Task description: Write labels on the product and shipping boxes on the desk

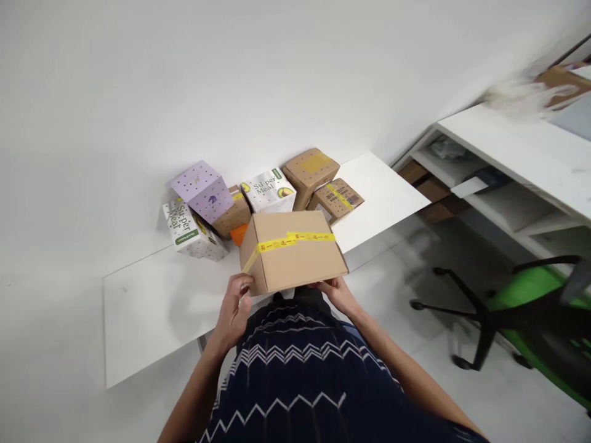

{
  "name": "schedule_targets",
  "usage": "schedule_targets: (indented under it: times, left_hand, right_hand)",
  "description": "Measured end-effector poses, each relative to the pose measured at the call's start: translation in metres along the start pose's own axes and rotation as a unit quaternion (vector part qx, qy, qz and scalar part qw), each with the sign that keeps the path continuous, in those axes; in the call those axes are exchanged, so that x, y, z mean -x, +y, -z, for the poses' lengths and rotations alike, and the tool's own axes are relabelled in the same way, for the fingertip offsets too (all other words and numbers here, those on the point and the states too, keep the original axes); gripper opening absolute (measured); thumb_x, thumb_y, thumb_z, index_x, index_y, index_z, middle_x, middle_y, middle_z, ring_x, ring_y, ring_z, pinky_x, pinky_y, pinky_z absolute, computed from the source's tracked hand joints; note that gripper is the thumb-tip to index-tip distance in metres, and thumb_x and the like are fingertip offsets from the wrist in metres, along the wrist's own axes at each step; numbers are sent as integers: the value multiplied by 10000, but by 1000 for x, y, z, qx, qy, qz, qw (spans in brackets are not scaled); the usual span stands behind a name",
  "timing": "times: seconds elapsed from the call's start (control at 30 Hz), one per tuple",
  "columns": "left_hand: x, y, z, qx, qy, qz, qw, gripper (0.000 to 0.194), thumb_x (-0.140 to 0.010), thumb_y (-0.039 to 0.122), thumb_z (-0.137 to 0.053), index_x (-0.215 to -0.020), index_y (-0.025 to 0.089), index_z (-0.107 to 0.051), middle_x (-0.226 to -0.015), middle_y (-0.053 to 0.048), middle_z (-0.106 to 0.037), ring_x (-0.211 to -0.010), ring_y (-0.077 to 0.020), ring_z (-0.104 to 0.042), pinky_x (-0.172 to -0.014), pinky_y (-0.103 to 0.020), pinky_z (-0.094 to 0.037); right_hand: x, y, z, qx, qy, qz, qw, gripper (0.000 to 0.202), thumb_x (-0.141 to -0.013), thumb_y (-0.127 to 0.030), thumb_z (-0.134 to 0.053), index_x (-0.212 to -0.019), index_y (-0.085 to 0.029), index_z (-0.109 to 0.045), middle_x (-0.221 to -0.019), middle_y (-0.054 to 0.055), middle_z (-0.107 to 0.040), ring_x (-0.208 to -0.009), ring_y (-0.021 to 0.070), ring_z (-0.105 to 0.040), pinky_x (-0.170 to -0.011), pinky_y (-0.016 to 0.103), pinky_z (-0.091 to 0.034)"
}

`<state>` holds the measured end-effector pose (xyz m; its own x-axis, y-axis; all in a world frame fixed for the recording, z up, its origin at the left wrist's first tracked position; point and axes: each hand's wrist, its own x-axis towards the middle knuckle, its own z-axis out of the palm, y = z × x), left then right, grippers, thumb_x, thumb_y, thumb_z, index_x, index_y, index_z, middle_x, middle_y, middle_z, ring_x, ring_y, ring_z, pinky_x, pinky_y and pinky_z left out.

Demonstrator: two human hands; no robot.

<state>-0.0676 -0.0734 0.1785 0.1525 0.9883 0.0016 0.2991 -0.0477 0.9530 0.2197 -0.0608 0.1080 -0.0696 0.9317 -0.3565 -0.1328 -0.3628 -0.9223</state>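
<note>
A plain brown cardboard box (298, 261), sealed with yellow printed tape, is tilted at the table's front edge, close to my body. My left hand (236, 311) is at its lower left corner, with curled fingers against the side. Under the box's near right edge, my right hand (339, 295) grips from below, its fingertips partly hidden. Behind it is a group of boxes: a lilac box (203, 191), a white Super Meal box (187, 231) beneath it on the left, and another white Super Meal box (268, 189) in the middle.
Dotted brown boxes (310, 172) stand toward the wall, with a smaller taped box (337, 200) beside them. An orange item (239, 234) shows behind the held box. The white table (138, 326) runs along the wall. A shelving unit (521, 154) and a green office chair (526, 295) are right.
</note>
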Motion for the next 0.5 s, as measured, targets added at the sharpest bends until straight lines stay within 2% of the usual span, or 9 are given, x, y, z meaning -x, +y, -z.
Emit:
schedule_targets:
  times: [0.1,0.2,0.3,0.4,0.47,0.5]
  left_hand:
    - [7,-30,-8,-11,6,65,998,478,-922,650,-451,-1082,222,-591,-1077,-87,-611,-1034,-246,-602,-964,-449,-522]
    - [12,-59,-14,-24,46,151,987,543,-867,724,-463,-982,206,-577,-982,-75,-633,-968,-247,-611,-910,-448,-540]
    - [16,-74,-13,30,95,223,970,613,-848,781,-437,-1057,216,-548,-1099,-82,-623,-1067,-247,-613,-907,-431,-559]
    - [20,-74,-8,82,135,237,959,624,-882,756,-422,-1260,263,-488,-1370,-99,-518,-1271,-261,-541,-904,-410,-575]
    - [22,-67,-5,84,146,224,960,660,-897,729,-434,-1394,296,-406,-1489,-115,-420,-1358,-285,-476,-918,-425,-573]
    - [22,-63,-4,78,143,217,962,695,-898,715,-452,-1449,303,-352,-1519,-127,-386,-1367,-295,-470,-937,-441,-565]
  right_hand:
    - [-11,28,-6,-8,13,1,1000,252,-624,-341,-749,-839,-265,-642,-863,41,-724,-968,292,-671,-877,459,-553]
    - [-20,52,-10,-12,34,20,999,371,-609,-336,-736,-949,-267,-605,-978,31,-720,-1027,262,-651,-895,411,-540]
    - [-36,68,-5,20,5,10,1000,270,-643,-312,-664,-892,-251,-578,-942,14,-717,-931,233,-666,-839,366,-542]
    - [-66,70,8,172,33,-18,984,148,-745,-268,-579,-884,-223,-602,-957,41,-719,-886,227,-675,-834,360,-531]
    - [-93,64,14,324,66,-30,943,178,-834,-239,-547,-985,-186,-627,-1058,100,-714,-956,241,-673,-904,370,-504]
    - [-106,61,15,394,64,-32,916,213,-876,-241,-546,-1057,-160,-625,-1121,139,-700,-1029,256,-663,-949,374,-482]
